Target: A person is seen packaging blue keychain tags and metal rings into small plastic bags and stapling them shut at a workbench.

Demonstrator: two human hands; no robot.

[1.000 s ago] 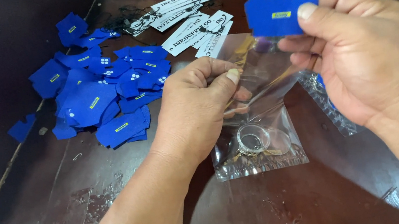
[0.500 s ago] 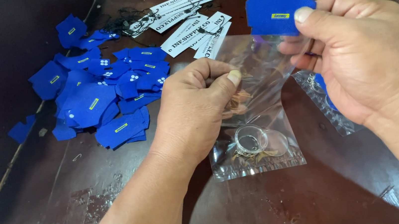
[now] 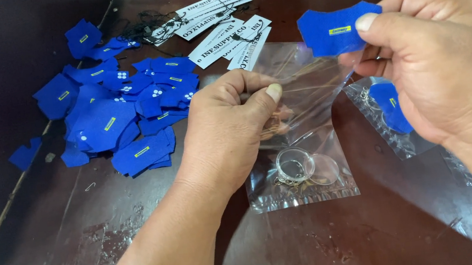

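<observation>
Clear plastic bag [image 3: 302, 142] on the dark wooden table [image 3: 139, 220], mouth lifted between both hands. Left hand [image 3: 235, 126] pinches the bag's upper edge, thumb pressed shut against fingers. Right hand [image 3: 435, 62] pinches a blue felt piece [image 3: 334, 29] with a small yellow label, thumb on top, held just above the bag mouth. Key ring [image 3: 293, 164] with clear discs lies in the bag bottom, below the left fingers. Second filled bag [image 3: 391, 115] under the right palm. Pile of blue felt pieces [image 3: 116, 122] left of the left hand; white paper tags [image 3: 224, 27] beyond the fingers.
</observation>
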